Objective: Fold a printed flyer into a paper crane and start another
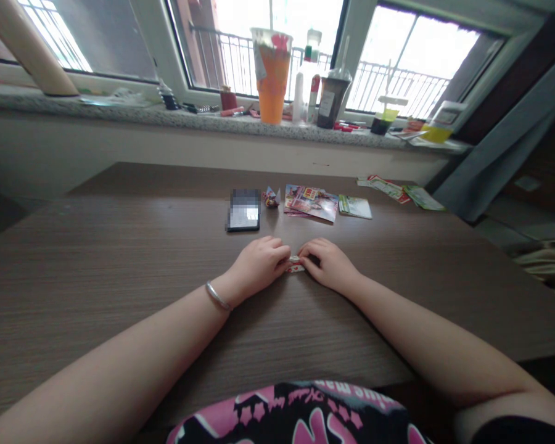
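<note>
We see a small red-and-white paper strip at the middle of the desk, our left hand pinching its left end and our right hand its right; an uneven pull could, we judge, tear it or crease it askew, and since our fingers cover much of it, a crooked edge might escape us. Beyond, on the wood-grained surface, lie a dark device, a folded paper piece and glossy printed sheets; behind, a speckled sill carries drinks beneath bright windows

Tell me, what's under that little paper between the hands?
Brown table shows around the little paper, but what's right underneath is covered. The left hand and right hand hide its ends.
</note>
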Tool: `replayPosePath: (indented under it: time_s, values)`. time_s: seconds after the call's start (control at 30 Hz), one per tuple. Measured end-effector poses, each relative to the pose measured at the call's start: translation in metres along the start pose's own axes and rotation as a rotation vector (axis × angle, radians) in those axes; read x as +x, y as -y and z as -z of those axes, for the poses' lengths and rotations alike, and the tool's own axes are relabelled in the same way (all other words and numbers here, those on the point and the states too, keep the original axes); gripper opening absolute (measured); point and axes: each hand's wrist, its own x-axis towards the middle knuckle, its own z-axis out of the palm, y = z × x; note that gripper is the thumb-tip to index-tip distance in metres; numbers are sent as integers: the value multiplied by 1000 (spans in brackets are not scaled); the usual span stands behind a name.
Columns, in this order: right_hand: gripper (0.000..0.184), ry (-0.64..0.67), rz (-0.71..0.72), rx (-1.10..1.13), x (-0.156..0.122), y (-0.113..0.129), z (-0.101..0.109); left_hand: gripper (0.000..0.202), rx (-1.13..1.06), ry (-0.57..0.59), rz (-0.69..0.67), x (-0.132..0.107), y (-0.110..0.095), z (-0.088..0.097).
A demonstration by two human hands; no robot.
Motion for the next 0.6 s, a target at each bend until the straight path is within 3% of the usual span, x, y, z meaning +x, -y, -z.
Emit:
replayPosePath:
  time_s: [0.6]
  values:
    - [14, -16, -67, -99, 0, 1, -2, 17, -33, 8, 24, 0, -1, 1]
